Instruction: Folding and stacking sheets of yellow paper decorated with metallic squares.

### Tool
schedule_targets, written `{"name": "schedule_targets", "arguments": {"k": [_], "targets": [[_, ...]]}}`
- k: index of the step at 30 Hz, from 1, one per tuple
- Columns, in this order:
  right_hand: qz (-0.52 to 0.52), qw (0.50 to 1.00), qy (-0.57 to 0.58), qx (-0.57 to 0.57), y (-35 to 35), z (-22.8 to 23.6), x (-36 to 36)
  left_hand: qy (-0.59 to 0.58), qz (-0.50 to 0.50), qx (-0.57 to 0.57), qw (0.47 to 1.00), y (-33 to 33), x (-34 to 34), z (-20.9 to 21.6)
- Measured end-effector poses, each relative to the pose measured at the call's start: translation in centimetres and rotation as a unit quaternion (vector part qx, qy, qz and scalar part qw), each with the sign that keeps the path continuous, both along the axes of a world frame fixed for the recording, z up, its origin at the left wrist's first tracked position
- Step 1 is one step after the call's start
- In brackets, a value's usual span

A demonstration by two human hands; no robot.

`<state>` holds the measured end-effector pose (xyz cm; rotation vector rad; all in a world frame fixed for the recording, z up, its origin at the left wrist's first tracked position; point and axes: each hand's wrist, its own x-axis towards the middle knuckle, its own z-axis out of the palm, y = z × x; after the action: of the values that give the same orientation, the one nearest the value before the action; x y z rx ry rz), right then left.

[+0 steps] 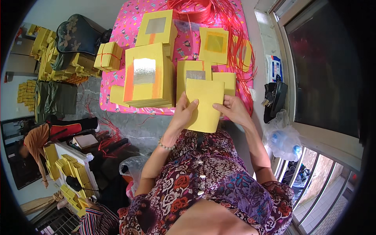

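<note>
Between my two hands is a plain yellow sheet of paper (205, 103), slightly curved; whether it is one sheet or a thin bundle I cannot tell. My left hand (183, 112) grips its left edge, thumb on top. My right hand (234, 109) pinches the right edge, thumb in front. Just beyond the sheet, partly covered by it, lies a yellow stack with a silver square (190, 68). A smaller plain yellow stack (226, 83) stands to its right. A tall stack of yellow paper with a silver square and orange stripes (145, 94) rises on the left.
A pink patterned cloth (184, 47) covers the table. Red plastic strips (235, 35) spread along its far right. A tied yellow bundle (108, 56) sits at the left edge. Two other people (37, 143) are at the lower left, near more yellow stacks. A window (323, 70) is on my right.
</note>
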<state>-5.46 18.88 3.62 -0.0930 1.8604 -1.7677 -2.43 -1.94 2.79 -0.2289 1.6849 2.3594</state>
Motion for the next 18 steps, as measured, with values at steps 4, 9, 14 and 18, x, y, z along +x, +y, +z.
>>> {"name": "schedule_targets", "arguments": {"k": [4, 9, 14, 18], "targets": [[0.015, 1.0, -0.023, 0.003, -0.1, -0.4, -0.1, -0.058, -0.029, 0.041, 0.997, -0.8, -0.6, -0.4], [-0.011, 1.0, -0.028, -0.006, -0.7, -0.4, 0.2, -0.101, -0.047, 0.044, 0.993, -1.0, -1.3, -1.3], [-0.031, 0.999, -0.028, -0.022, -0.7, -1.0, 0.5, -0.108, -0.051, 0.046, 0.992, -1.0, -1.6, -1.8], [0.014, 0.996, -0.088, -0.001, -0.3, -1.3, 0.9, -0.099, -0.04, 0.049, 0.993, -0.9, -1.6, -1.6]]}}
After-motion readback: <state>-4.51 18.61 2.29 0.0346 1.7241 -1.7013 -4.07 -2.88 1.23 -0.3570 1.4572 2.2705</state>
